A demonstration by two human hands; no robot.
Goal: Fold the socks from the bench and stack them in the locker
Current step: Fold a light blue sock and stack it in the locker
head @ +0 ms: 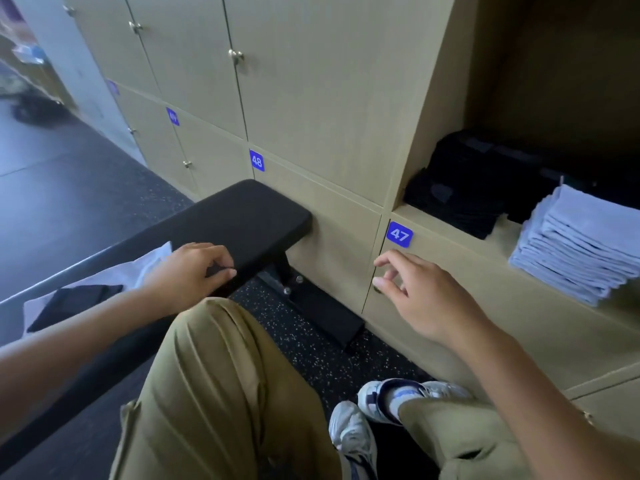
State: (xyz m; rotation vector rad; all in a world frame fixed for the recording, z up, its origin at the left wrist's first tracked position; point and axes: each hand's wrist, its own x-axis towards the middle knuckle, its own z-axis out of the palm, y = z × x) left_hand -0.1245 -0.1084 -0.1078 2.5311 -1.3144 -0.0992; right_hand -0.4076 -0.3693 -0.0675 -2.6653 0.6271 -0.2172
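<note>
Two rows of tan locker doors [311, 98] filled the wall, the lower ones tagged with blue number plates, 48 [256, 160] and 47 [399, 234] the nearest. To the right stood an open locker [446, 216], its door gone from sight, and on its shelf lay a heap of black folded socks [460, 188] towards the back and left, with a neat stack of pale blue towels [575, 247] just beside them at the front right. A long black padded bench [242, 216] ran up from the lower left until its end nearly met the door under plate 48. On the bench, well back from that end, a white cloth [145, 265] was spread, and one black sock [74, 303] lay flat upon it. The person sat by the bench in khaki trousers [214, 393], with pale trainers [349, 434] on the speckled dark floor [311, 341].

The left hand [194, 275] rested on the bench's near edge, past the cloth, with fingers curled downwards against the padding; whether they pinched anything dark there I could not tell. The right hand [419, 292] hung in the air before the door of 47, holding nothing, the fingers loosely spread and bent, the thumb and forefinger tips apart. A small brass knob [376, 289] sat on that door just behind the thumb.
</note>
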